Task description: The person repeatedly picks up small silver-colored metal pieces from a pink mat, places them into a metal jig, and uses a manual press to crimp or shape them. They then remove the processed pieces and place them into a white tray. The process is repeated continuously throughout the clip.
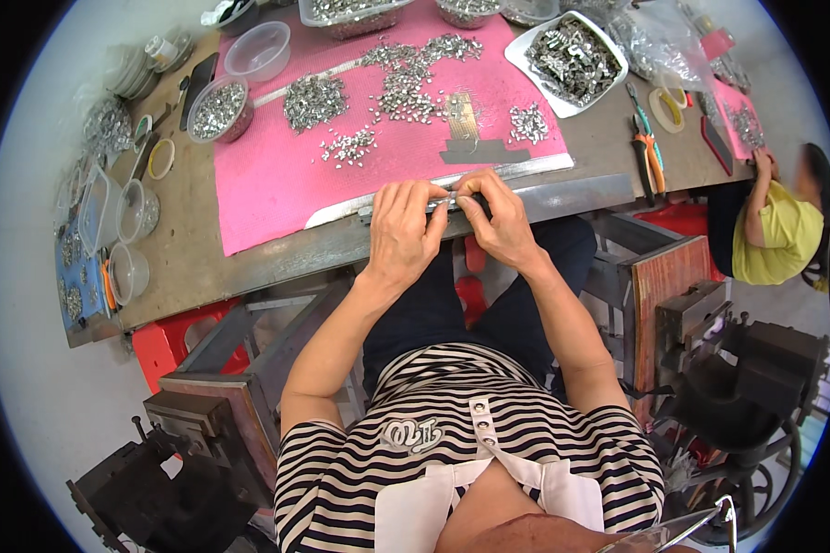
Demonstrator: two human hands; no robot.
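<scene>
My left hand [404, 229] and my right hand [498, 214] meet at the near edge of a pink mat [277, 180] on a worn workbench [194, 244]. Both pinch a thin metal strip [447, 200] that lies along the mat's edge, fingertips almost touching. Small shiny metal pieces [406, 83] lie in piles on the mat beyond my hands. A dark flat strip [484, 152] rests just past my right hand.
A white tray [518, 48] of metal parts sits at the back right, pliers [650, 152] and a tape roll [666, 109] beside it. Clear bowls [258, 51] and tubs [127, 272] line the left. Another person [775, 230] sits at right. Heavy press machines [747, 369] flank my knees.
</scene>
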